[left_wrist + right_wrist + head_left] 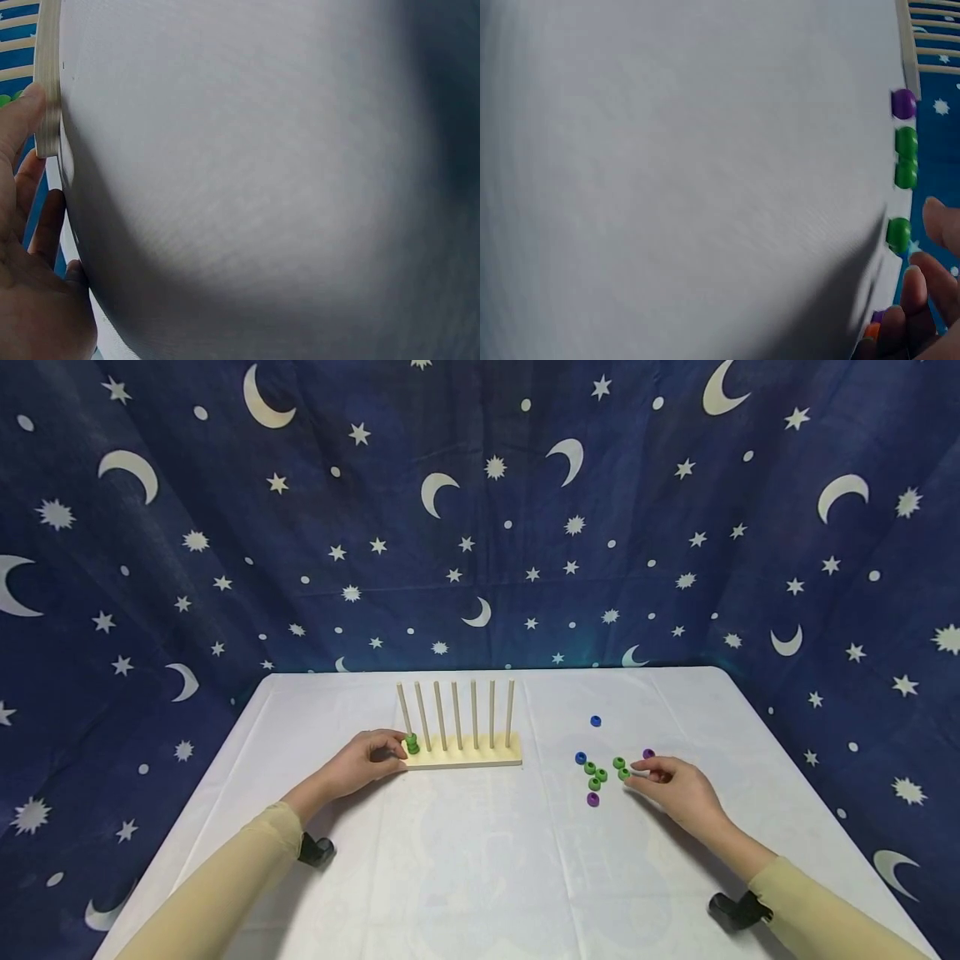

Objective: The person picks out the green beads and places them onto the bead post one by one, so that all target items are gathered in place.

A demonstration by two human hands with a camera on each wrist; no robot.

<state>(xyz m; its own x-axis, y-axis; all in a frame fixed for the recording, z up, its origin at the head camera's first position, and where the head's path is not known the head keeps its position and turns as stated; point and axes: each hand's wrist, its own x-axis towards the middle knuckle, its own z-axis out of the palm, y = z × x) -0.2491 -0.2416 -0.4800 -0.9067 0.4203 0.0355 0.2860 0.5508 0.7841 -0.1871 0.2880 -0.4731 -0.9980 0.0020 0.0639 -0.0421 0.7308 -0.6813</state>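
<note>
My left hand (366, 766) grips the left end of a wooden peg board (465, 758) with several upright pegs. In the left wrist view the thumb (26, 116) lies on the base's front edge. Green beads (412, 744) sit stacked at the foot of the leftmost peg, close to the left fingertips. My right hand (678, 793) hovers beside a loose green bead (624, 774), thumb and index finger apart. In the right wrist view a gap shows between the fingers and the nearest green bead (899, 235).
More green beads (602, 775) lie left of the right hand, with blue beads (581, 758) and a purple bead (592, 799). Another purple bead (648, 754) is partly behind the right hand. An orange bead (871, 330) shows low in the right wrist view. White cloth covers the table (465, 860).
</note>
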